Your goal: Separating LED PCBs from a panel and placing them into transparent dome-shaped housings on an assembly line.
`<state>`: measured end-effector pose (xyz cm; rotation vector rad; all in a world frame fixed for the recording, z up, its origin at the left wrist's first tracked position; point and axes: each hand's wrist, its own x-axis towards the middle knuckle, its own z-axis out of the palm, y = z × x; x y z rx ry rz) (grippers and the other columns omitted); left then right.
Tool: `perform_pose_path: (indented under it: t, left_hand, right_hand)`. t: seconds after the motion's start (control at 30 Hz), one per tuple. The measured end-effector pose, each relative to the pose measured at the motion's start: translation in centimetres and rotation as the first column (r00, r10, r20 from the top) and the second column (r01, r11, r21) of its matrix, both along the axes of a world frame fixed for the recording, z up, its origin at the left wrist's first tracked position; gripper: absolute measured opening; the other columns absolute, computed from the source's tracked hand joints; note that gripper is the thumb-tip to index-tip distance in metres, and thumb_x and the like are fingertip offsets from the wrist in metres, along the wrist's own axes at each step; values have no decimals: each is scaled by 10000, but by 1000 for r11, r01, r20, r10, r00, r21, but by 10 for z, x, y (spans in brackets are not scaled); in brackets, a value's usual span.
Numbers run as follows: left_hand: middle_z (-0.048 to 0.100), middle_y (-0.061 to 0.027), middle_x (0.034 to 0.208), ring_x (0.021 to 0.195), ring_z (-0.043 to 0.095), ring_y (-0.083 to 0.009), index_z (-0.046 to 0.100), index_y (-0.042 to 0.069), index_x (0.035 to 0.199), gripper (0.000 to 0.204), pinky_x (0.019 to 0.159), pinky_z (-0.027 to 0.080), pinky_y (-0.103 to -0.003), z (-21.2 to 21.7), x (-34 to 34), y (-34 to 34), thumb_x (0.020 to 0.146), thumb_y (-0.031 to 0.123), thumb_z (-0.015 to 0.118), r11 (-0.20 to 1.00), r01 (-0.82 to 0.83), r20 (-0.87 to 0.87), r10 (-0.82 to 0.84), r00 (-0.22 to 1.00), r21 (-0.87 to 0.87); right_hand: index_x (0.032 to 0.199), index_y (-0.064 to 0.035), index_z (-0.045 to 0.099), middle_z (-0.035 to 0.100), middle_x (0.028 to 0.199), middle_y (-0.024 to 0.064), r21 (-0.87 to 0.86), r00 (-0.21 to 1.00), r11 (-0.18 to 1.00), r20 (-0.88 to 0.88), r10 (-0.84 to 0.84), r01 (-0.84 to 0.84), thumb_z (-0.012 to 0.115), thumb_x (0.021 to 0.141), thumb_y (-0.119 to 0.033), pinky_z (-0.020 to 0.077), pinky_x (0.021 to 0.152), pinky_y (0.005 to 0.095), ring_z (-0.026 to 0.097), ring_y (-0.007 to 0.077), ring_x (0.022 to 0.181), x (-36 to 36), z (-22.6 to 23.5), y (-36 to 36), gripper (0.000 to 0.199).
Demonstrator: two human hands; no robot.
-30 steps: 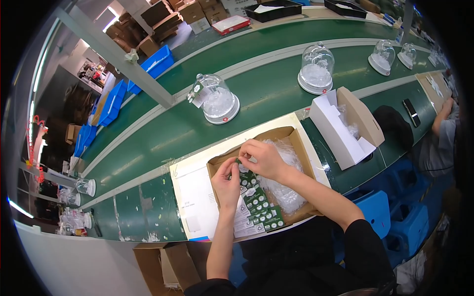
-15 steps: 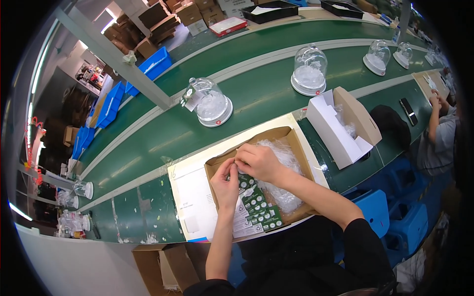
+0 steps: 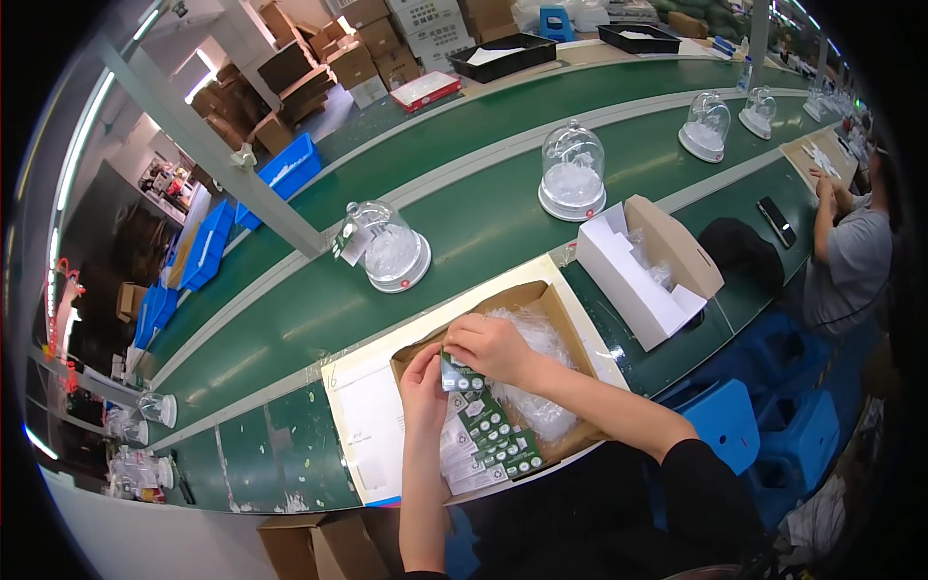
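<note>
My left hand (image 3: 423, 387) and my right hand (image 3: 491, 346) meet over a shallow cardboard tray (image 3: 407, 362). Between their pinched fingertips is a small green card (image 3: 461, 376), printed in white. Both hands grip its upper part; whether a thin loop is also between the fingers is too small to tell. Below them in the tray lie several overlapping green and white cards (image 3: 503, 432). A heap of clear plastic strands (image 3: 546, 411) fills the tray's right side. The tray rests on a pale board (image 3: 365, 416).
Clear domes on white bases, including a tagged dome (image 3: 387, 253) and another dome (image 3: 572, 179), stand along the green conveyor (image 3: 464, 215). An open white box (image 3: 633, 290) sits right of the tray, near a black phone (image 3: 776, 221). A co-worker (image 3: 851, 261) sits at far right beside blue stools (image 3: 720, 425).
My view has tilted up slightly, so the scene sits lower in the picture. The green card now shows between my fingers; earlier my hands were pinched close together with their contents hidden.
</note>
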<state>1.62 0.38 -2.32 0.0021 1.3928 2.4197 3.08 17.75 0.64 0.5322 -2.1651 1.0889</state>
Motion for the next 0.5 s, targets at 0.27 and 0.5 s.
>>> perform_pose_path:
  t: [0.27,0.5]
  left_hand:
    - [666,-59,1037,908,656,-132,579,41,1125,169,717,569,-259,9,5,11,956,46,570,999,-44,1,44,999,12]
    - [651,-54,999,885,645,-124,572,36,1102,160,716,544,-231,0,1,12,943,30,581,997,-14,79,7,997,77]
  right_hand:
    - [826,-60,637,626,829,50,14,990,1000,-140,13,-11,684,787,-109,500,646,358,611,249,757,1,4,5,79]
    - [876,-37,678,666,862,77,-166,994,980,-35,104,-108,721,779,-85,517,676,354,637,267,781,9,8,9,116]
